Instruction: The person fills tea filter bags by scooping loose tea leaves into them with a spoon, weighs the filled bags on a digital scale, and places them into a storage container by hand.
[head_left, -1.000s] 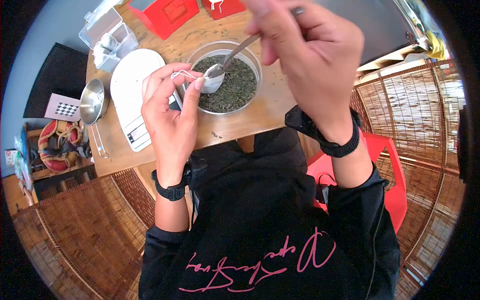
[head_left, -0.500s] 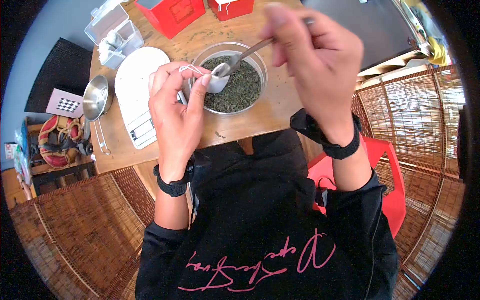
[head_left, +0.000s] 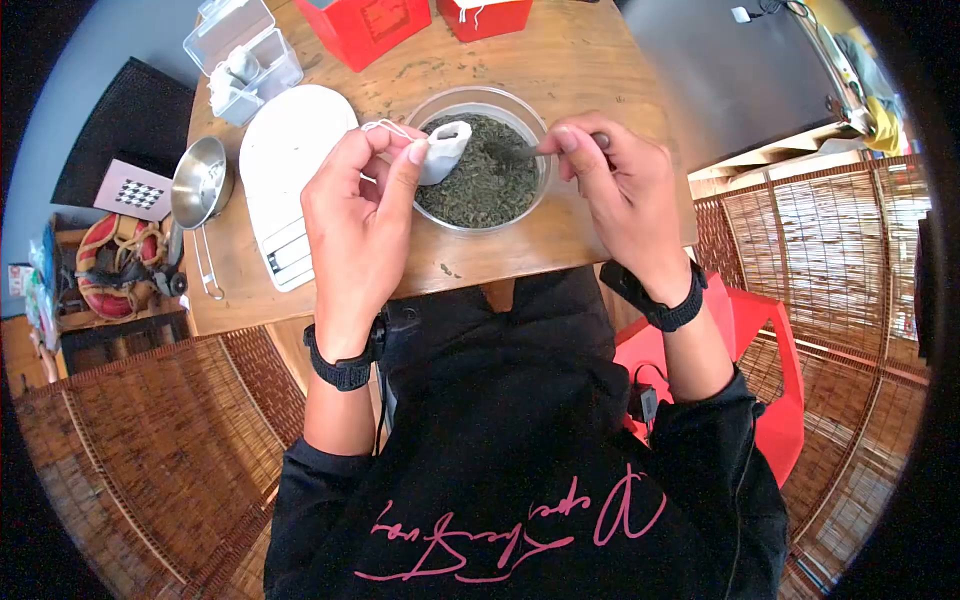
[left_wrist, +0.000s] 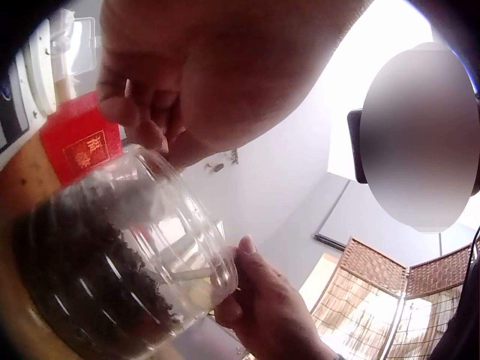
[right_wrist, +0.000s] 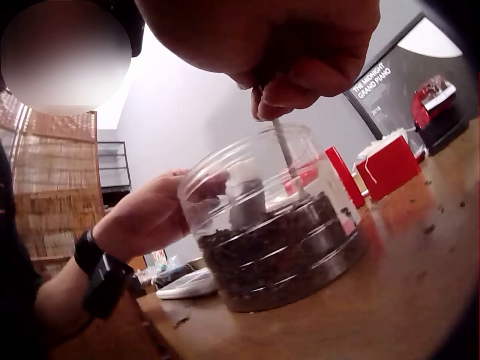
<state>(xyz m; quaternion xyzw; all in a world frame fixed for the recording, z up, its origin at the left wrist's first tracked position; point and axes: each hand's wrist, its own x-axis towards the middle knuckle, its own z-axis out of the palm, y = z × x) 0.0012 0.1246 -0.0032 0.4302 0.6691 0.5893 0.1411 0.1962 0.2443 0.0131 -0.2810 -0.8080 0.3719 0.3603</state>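
In the head view, my left hand (head_left: pixel 365 205) pinches a small white drawstring tea bag (head_left: pixel 448 155) at its rim, its mouth facing up and its string looped over the fingers. The bag overlaps a round clear plastic jar (right_wrist: pixel 289 281) of loose dark green tea leaves (head_left: pixel 485 195). On the jar's right, my right hand (head_left: pixel 630 190) grips a metal spoon (right_wrist: pixel 283 154) by its handle, between thumb and fingers. The spoon slants down inside the jar, and its lower end is hidden among the leaves.
Left of the jar lies a white kitchen scale (head_left: pixel 290 130), with a metal pan (head_left: pixel 198 185) beyond it. A clear lidded box (head_left: pixel 265 85) holds white bags. Red boxes (head_left: pixel 365 25) stand behind the jar. Stray leaves dot the wooden table (head_left: pixel 560 235); a red chair (head_left: pixel 765 370) is at right.
My right hand has come down, taking the spoon from the tea bag's mouth into the leaves on the right. My left hand keeps its pinch on the bag, whose mouth now shows.
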